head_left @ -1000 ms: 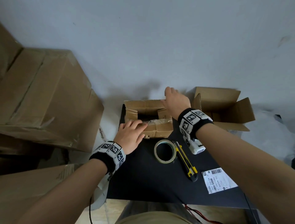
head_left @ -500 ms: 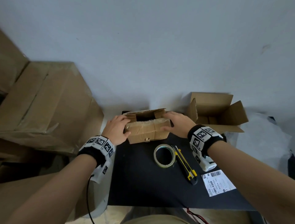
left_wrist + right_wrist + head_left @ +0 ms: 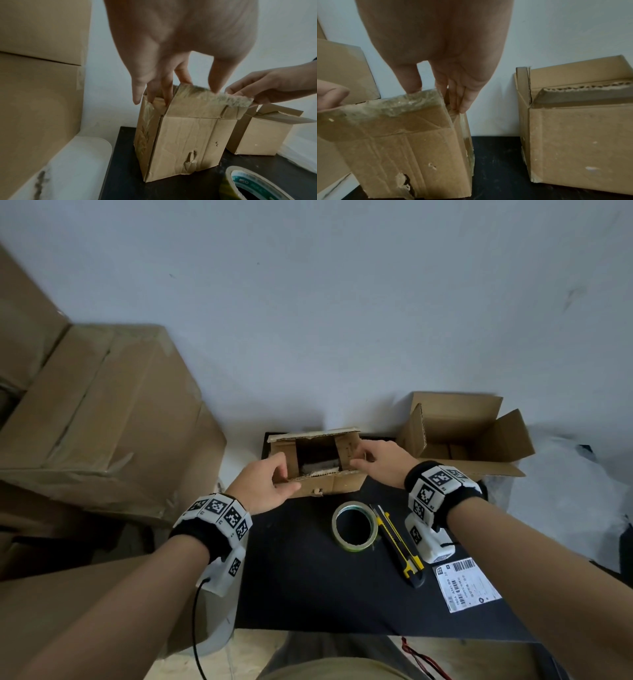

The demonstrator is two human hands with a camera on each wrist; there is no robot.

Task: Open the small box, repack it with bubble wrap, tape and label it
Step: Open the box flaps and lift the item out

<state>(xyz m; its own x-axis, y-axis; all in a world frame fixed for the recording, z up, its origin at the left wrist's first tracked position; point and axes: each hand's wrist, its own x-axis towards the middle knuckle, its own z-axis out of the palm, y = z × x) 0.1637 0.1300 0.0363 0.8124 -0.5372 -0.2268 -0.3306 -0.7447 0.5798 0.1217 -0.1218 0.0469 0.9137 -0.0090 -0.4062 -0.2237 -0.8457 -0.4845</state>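
Note:
The small worn cardboard box (image 3: 329,486) stands on the black table (image 3: 308,577) with its top flaps up. Something pale shows inside it. My left hand (image 3: 270,482) pinches its left top corner: in the left wrist view, fingers (image 3: 163,94) lie on the side flap and the thumb on the taped front flap of the box (image 3: 185,146). My right hand (image 3: 373,462) pinches the right top corner. In the right wrist view, that hand (image 3: 440,98) has its thumb on the front flap's taped edge and its fingers beside the side flap of the box (image 3: 399,148).
A tape roll (image 3: 355,525), a yellow utility knife (image 3: 399,546) and a printed label (image 3: 467,583) lie in front of the box. A second open box (image 3: 459,440) stands right of it. Large cartons (image 3: 102,412) fill the left. Pale plastic (image 3: 565,474) lies at right.
Both hands have shifted from the box's sides to its top corners. The front flap, folded over half a second ago, now stands up, and the top is open.

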